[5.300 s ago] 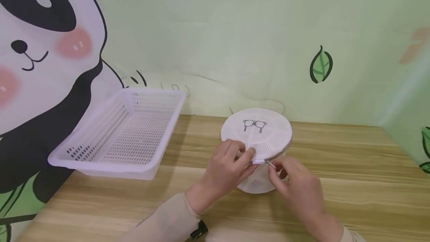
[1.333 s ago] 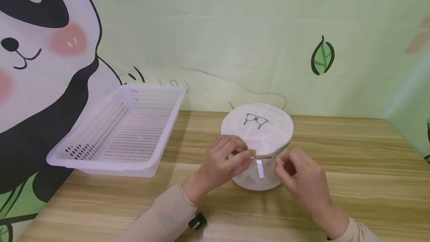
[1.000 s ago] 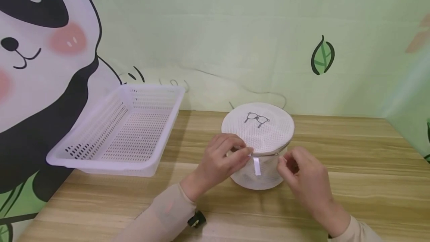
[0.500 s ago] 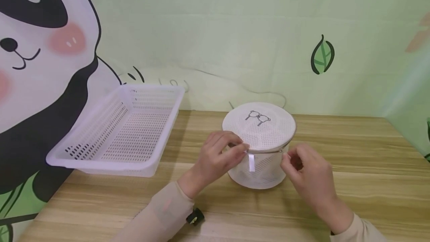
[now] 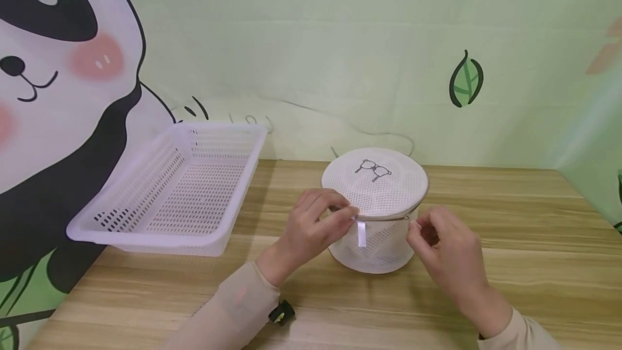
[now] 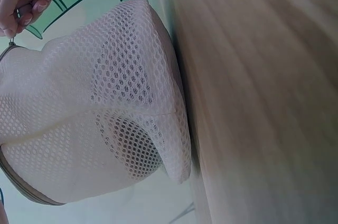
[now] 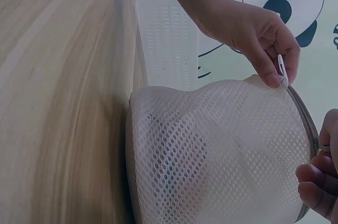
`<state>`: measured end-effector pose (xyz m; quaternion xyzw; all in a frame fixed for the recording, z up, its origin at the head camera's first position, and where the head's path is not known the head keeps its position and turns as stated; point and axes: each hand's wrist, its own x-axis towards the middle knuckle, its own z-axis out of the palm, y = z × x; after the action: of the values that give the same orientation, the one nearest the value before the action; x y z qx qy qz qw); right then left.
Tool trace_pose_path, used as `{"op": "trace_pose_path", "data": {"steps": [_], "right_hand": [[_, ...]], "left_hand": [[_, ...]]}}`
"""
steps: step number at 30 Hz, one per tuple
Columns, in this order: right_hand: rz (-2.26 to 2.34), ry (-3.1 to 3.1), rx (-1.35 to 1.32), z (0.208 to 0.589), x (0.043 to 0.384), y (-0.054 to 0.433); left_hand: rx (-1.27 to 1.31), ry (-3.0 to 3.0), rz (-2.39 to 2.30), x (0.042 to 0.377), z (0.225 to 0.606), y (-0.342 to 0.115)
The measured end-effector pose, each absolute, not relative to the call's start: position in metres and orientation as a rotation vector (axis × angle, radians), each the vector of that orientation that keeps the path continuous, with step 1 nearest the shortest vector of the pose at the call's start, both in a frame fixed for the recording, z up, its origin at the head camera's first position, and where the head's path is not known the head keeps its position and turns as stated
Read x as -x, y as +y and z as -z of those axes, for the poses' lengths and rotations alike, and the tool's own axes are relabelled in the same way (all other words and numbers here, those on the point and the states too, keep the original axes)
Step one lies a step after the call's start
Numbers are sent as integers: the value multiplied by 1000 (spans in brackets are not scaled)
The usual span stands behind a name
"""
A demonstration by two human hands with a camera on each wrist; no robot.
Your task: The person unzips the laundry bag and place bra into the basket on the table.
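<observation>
A white cylindrical mesh laundry bag (image 5: 371, 255) stands upright on the table, with a line drawing of glasses on its round top (image 5: 393, 193). A zipper (image 7: 303, 110) runs round the top edge. My left hand (image 5: 318, 223) pinches the front left of this edge between thumb and fingers, beside a small white ribbon tab (image 5: 362, 234) that hangs down. At the right side of the edge, my right hand (image 5: 449, 247) pinches the zipper pull (image 6: 11, 39) with curled fingers. In the right wrist view, laundry (image 7: 193, 174) inside cannot be clearly made out through the mesh.
A white perforated plastic basket (image 5: 216, 239) stands at the left of the wooden table (image 5: 534, 242). Behind is a green wall (image 5: 291, 42) with a panda and leaf pattern. A black strap device (image 5: 282, 313) sits on the left wrist.
My right hand has drawn the zipper pull rightward along the edge. My left hand has shifted slightly left with the edge and the tab, which now hangs down. The top has turned a little.
</observation>
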<state>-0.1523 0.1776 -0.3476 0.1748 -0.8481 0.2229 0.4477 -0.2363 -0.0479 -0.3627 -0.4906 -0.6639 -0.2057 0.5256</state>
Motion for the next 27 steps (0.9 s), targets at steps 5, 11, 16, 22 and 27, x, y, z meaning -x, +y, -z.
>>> {"op": "trace_pose_path", "data": {"steps": [5,11,16,22,27], "right_hand": [[-556,-2089,-440,348,153,177],[-553,-2080,-440,349,153,177],[-555,-2088,-433,349,153,177],[-550,-2094,-428,348,152,177],[-542,-2091,-424,348,153,177]], "left_hand": [[1170,-1590,479,236,363,-48],[1160,-1593,470,237,364,-49],[1155,-1596,470,237,364,-49],[1148,-1608,471,237,364,-50],[1154,-1613,488,237,364,-51]]}}
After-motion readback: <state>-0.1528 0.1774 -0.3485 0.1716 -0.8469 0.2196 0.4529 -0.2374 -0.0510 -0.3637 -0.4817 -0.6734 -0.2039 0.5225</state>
